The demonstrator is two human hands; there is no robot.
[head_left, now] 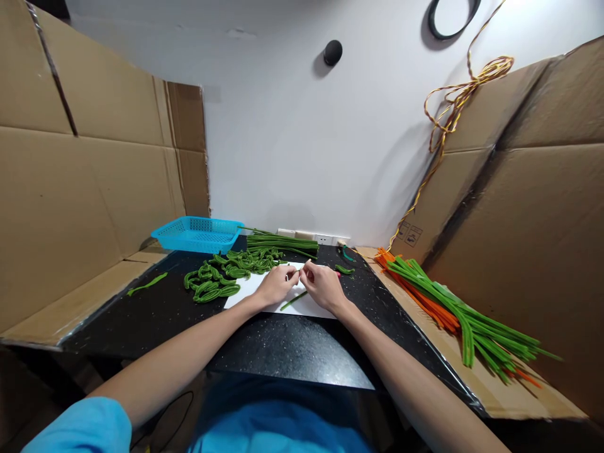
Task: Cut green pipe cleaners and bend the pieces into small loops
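Observation:
Over a white sheet [245,290], my left hand [276,285] and my right hand [324,287] meet with fingertips pinched close together. Both are closed on a green pipe cleaner; only a little of it shows between the fingers. A straight green pipe cleaner length [293,301] shows below the hands, over the sheet; whether it joins the held part is hidden. Left of my left hand lies a pile of looped green pipe cleaners [212,280]. Behind the hands is a bundle of straight green pipe cleaners [283,243].
A blue plastic basket [198,242] stands at the back left of the black table [292,346]. Bright green stems [453,308] and orange stems [425,305] lie on cardboard at right. Cardboard walls [94,189] flank both sides. A short green piece [344,270] lies beyond my right hand.

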